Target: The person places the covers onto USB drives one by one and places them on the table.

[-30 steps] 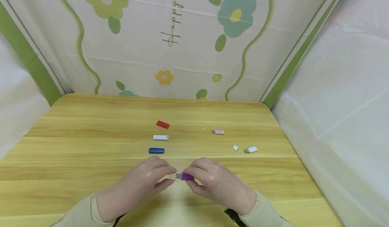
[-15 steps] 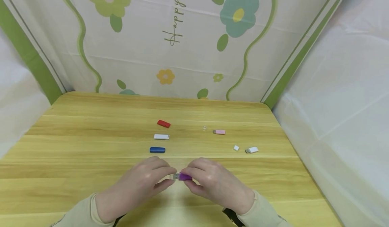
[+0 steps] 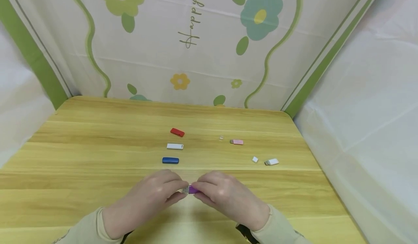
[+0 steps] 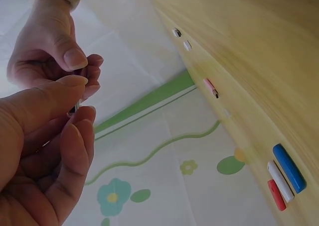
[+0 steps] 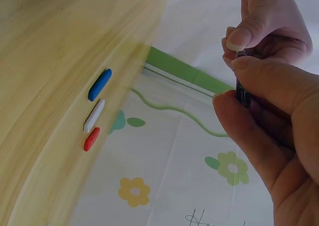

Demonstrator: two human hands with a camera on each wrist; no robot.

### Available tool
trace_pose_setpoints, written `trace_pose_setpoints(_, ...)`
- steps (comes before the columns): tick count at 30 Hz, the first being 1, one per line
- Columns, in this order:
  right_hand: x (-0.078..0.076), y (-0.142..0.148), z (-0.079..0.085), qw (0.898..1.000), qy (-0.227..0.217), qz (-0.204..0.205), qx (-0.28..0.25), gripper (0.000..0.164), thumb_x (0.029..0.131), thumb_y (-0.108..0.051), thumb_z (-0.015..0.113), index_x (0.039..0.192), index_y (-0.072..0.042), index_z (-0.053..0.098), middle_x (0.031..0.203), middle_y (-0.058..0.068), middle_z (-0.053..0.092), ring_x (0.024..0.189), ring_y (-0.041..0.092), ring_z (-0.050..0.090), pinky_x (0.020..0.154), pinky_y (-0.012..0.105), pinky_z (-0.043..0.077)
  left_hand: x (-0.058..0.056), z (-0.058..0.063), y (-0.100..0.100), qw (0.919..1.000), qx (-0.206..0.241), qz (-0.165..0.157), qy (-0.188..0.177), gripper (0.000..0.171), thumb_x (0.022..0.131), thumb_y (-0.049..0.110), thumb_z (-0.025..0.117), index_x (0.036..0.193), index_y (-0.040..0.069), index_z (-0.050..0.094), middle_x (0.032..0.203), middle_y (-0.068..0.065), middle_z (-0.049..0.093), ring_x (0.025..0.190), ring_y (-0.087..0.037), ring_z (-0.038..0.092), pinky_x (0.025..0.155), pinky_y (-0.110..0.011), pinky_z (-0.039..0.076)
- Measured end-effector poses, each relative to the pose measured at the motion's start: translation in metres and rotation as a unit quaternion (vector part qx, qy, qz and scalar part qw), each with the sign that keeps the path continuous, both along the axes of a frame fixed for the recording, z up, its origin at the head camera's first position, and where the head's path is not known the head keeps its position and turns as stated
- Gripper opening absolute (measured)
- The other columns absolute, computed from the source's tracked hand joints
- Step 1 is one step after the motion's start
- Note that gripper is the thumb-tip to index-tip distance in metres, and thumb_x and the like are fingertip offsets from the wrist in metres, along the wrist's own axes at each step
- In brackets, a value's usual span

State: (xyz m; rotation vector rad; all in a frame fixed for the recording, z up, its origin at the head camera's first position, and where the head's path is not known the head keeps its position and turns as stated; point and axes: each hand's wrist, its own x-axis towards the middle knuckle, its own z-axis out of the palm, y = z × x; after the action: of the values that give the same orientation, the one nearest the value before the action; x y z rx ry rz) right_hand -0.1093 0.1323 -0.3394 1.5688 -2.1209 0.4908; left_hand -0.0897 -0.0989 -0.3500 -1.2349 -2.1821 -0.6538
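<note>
Your wood-grained tabletop carries a row of three slim, smooth sticks: blue with rounded ends, white and flat, red and slightly skewed. To their right lie a pink USB stick with bare metal plug, a small transparent piece, a white USB stick and a squarish white cap. The purple USB stick is between your hands, above the tabletop's near part. Your left hand pinches its clear cap, thumb against fingers; your right hand pinches the purple body. Fingers obscure how fully the cap is seated.
</note>
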Motion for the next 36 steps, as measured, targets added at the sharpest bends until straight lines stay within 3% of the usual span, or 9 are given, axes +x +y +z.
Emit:
trace_pose_setpoints(5,-0.001,-0.005,0.001,0.999,0.032,-0.006,0.007,0.023,0.078,-0.011,0.085,0.098,-0.008,0.075,0.088,-0.004,0.067,0.081,0.005,0.064,0.081,0.009,0.048,0.000,0.000,-0.002,0.9999,-0.002,-0.002,0.014,0.014,0.077,0.006,0.081,0.087,0.007,0.072,0.082,0.004,0.063,0.073,-0.009,0.058,0.067,-0.015,0.049)
trace_pose_setpoints(10,-0.001,-0.009,0.002,0.999,0.047,-0.007,0.017,0.022,0.077,-0.011,0.085,0.097,-0.008,0.076,0.087,-0.004,0.067,0.081,0.005,0.065,0.081,0.009,0.048,0.000,-0.001,-0.004,0.9999,0.001,-0.005,0.013,0.016,0.073,0.004,0.082,0.084,0.007,0.072,0.080,0.005,0.061,0.071,-0.008,0.056,0.065,-0.013,0.048)
trace_pose_setpoints(19,-0.001,-0.014,0.001,0.998,0.058,0.000,0.022,0.020,0.077,-0.008,0.085,0.095,-0.007,0.076,0.087,-0.003,0.065,0.080,0.005,0.063,0.080,0.006,0.046,-0.002,-0.002,-0.009,0.9996,0.002,-0.021,0.022,0.020,0.069,0.003,0.085,0.084,0.007,0.072,0.079,0.005,0.060,0.070,-0.007,0.055,0.065,-0.012,0.046)
trace_pose_setpoints(24,-0.002,-0.020,-0.002,0.998,0.048,-0.006,0.041,0.016,0.079,-0.008,0.083,0.093,-0.008,0.076,0.085,-0.004,0.064,0.079,0.005,0.062,0.078,0.006,0.046,-0.004,-0.005,-0.012,0.9997,-0.006,-0.023,0.004,0.022,0.067,0.001,0.086,0.082,0.007,0.072,0.078,0.006,0.059,0.070,-0.006,0.054,0.064,-0.011,0.045)
trace_pose_setpoints(28,-0.006,-0.026,-0.010,0.998,-0.009,-0.010,0.058,0.011,0.081,-0.008,0.081,0.091,-0.008,0.076,0.082,-0.004,0.065,0.076,0.004,0.061,0.076,0.006,0.045,-0.009,-0.013,-0.015,0.9988,-0.013,-0.020,-0.043,0.020,0.068,-0.002,0.085,0.080,0.009,0.072,0.074,0.008,0.059,0.067,-0.001,0.051,0.061,-0.009,0.043)
trace_pose_setpoints(30,-0.010,-0.030,-0.015,0.996,-0.053,-0.013,0.069,0.008,0.083,-0.008,0.080,0.091,-0.008,0.076,0.081,-0.004,0.065,0.074,0.004,0.061,0.074,0.005,0.045,-0.012,-0.017,-0.017,0.9961,-0.022,-0.014,-0.085,0.018,0.071,-0.003,0.083,0.079,0.010,0.073,0.072,0.009,0.058,0.066,0.001,0.050,0.060,-0.010,0.044)
trace_pose_setpoints(36,-0.024,-0.044,-0.031,0.975,-0.184,-0.049,0.110,0.010,0.088,-0.008,0.075,0.097,-0.006,0.077,0.087,-0.001,0.070,0.079,0.002,0.064,0.075,0.006,0.046,-0.022,-0.026,-0.024,0.9723,-0.070,0.026,-0.222,0.011,0.079,0.000,0.080,0.083,0.009,0.076,0.074,0.007,0.066,0.068,-0.002,0.057,0.062,-0.019,0.051)
